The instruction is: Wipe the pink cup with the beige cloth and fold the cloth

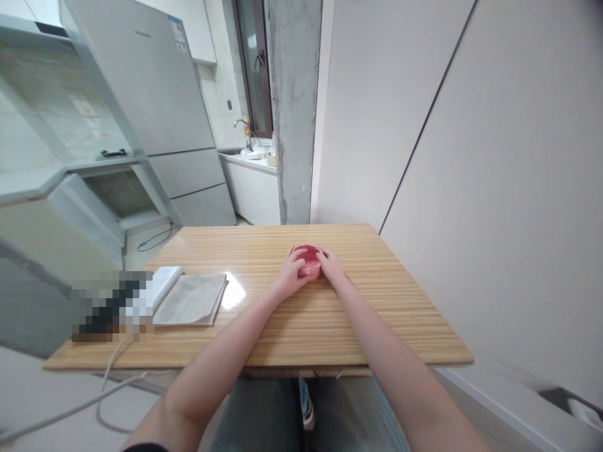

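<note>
A small pink bowl-like container [309, 258] sits at the middle of the wooden table [264, 339], toward its far side. My left hand [289, 276] holds it from the left, with fingers curled over the rim and a thumb near the front. On the other side my right hand [331, 263] grips the right wall, its fingertips at the rim. Part of the container's outside is hidden behind my fingers. What lies inside it, if anything, is too small to make out.
A folded grey cloth [193, 298] lies at the table's left, beside a white object [166, 284] and a pixelated patch. A white cable [106, 383] hangs over the front left edge. A wall [447, 188] stands on the right; a fridge [141, 81] is behind left.
</note>
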{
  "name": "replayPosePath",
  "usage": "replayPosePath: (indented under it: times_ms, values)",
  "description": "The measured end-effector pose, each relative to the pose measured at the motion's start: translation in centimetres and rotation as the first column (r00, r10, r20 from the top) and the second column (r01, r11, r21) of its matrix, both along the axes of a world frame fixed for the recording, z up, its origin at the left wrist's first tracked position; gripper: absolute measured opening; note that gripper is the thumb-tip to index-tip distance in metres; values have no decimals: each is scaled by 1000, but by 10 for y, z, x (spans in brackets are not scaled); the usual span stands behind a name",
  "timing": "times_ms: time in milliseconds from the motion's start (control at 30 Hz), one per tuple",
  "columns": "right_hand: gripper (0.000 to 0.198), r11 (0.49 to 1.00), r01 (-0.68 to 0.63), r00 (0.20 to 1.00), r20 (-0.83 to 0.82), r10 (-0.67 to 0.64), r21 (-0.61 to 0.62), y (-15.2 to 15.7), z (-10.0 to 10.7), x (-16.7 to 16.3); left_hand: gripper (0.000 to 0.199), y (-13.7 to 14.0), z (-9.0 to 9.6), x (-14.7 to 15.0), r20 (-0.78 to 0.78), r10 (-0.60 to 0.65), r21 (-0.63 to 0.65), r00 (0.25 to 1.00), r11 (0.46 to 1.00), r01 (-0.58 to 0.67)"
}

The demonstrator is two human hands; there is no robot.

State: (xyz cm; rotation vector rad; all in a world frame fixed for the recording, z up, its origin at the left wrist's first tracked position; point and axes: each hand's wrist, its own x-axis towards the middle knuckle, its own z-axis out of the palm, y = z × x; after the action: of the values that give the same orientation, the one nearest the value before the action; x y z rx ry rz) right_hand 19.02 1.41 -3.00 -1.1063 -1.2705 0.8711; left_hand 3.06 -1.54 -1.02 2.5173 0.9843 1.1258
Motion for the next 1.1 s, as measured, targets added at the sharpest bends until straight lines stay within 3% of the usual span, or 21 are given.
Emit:
replayPosePath:
  times_ms: [67, 133, 200, 300, 400, 467, 533, 600, 667, 833, 933, 1000, 1100]
  values:
    - [27, 1000, 14, 1000, 0, -14, -10, -1, 1, 0, 23, -1, 5, -2, 3, -9, -47, 1000, 999, 9]
    - [28, 999, 28, 1000, 3, -28, -27, -2, 2, 0, 41, -4, 11, -9, 37, 15, -85, 999, 996, -12]
    - [28, 998, 43, 999, 13, -43, -45, -1, 2, 1, 50, -8, 17, -24, 85, 102, -108, 991, 990, -93]
    - [28, 996, 74, 997, 34, -72, -52, 0, 1, 1, 44, -22, 26, -68, 159, 323, -181, 933, 939, -294]
    - [29, 994, 102, 993, 65, -100, -42, 1, -2, 1, 43, -48, 35, -131, 189, 600, -198, 778, 799, -568]
    - [30, 994, 105, 991, 86, -102, -36, 2, -4, 1, 46, -68, 40, -172, 100, 790, -135, 605, 614, -778]
    - [30, 994, 101, 991, 96, -98, -32, 3, -4, 1, 42, -85, 42, -202, -120, 873, -64, 473, 469, -881]
    - [31, 994, 105, 990, 99, -101, -33, 4, -5, 1, 37, -97, 39, -220, -348, 857, 24, 380, 413, -910]
    - [31, 993, 112, 989, 103, -108, -38, 3, -4, 1, 36, -104, 33, -225, -475, 817, 88, 326, 412, -907]
    - [30, 994, 100, 990, 101, -97, -32, 0, 0, 2, 54, -110, 23, -216, -481, 810, 93, 335, 427, -899]
    - [30, 993, 97, 990, 110, -89, -62, -1, 2, 1, 77, -109, 28, -217, -512, 783, -61, 352, 376, -925]
    - [33, 988, 135, 986, 110, -126, -81, -1, 2, 2, 83, -105, 31, -219, -496, 766, -196, 409, 360, -912]
    - [43, 969, 230, 970, 100, -221, -87, 1, 3, 5, 79, -95, 38, -212, -312, 782, -366, 539, 425, -828]
